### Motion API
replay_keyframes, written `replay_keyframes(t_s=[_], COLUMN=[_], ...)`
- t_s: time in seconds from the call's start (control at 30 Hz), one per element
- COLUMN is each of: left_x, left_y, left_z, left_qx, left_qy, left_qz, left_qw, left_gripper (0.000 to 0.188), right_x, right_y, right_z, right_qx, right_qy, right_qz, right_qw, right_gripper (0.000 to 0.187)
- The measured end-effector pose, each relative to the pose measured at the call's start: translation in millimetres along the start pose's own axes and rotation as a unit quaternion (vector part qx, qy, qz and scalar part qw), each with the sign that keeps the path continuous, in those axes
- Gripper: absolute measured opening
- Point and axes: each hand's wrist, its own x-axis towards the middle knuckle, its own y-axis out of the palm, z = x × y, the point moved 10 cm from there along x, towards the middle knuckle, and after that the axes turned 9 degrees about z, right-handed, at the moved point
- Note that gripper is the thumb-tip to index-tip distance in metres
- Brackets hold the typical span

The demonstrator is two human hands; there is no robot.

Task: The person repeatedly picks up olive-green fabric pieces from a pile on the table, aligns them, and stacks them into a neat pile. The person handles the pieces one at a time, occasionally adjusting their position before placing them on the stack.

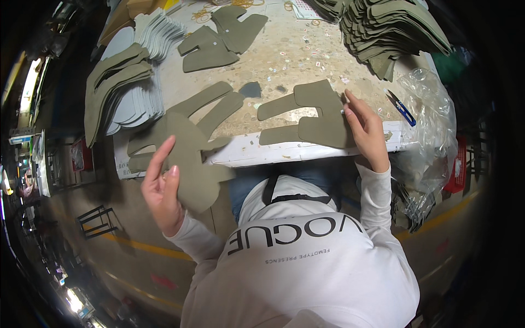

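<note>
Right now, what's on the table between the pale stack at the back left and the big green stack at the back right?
In the head view, two flat green pieces, some yellowish rubber bands and tabletop dotted with tiny scraps.

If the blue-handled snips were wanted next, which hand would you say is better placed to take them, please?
Probably the right hand: it is close to the blue-handled snips, just to their left. The left hand is much farther away, by an olive-green piece.
</note>
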Motion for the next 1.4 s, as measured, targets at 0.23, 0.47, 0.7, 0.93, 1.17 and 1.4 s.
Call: replay_keyframes(t_s=[0.23,0.47,0.7,0.93,1.17,1.4], left_x=[37,58,58,52,47,39], left_y=[107,146,103,98,93,88], left_z=[-28,-8,79,87,87,87], left_qx=[0.035,0.001,0.002,-0.006,0.002,-0.009], left_qy=[0.023,0.043,-0.056,-0.048,-0.063,-0.056], left_qz=[0.224,0.275,0.220,0.228,0.219,0.187], left_qw=[0.974,0.961,0.974,0.972,0.974,0.981], left_gripper=[0.049,0.049,0.057,0.059,0.060,0.054], right_x=[-12,-15,-15,-6,-10,-27], right_y=[5,5,4,13,-4,-93], right_z=[6,-6,0,20,3,67], right_qx=[-0.051,-0.020,-0.008,0.010,0.105,0.063], right_qy=[-0.009,0.015,0.019,-0.070,-0.002,-0.055], right_qz=[0.026,0.022,0.035,-0.002,0.028,-0.080], right_qw=[0.998,0.999,0.999,0.997,0.994,0.993], right_gripper=[0.035,0.035,0.042,0.042,0.039,0.036])
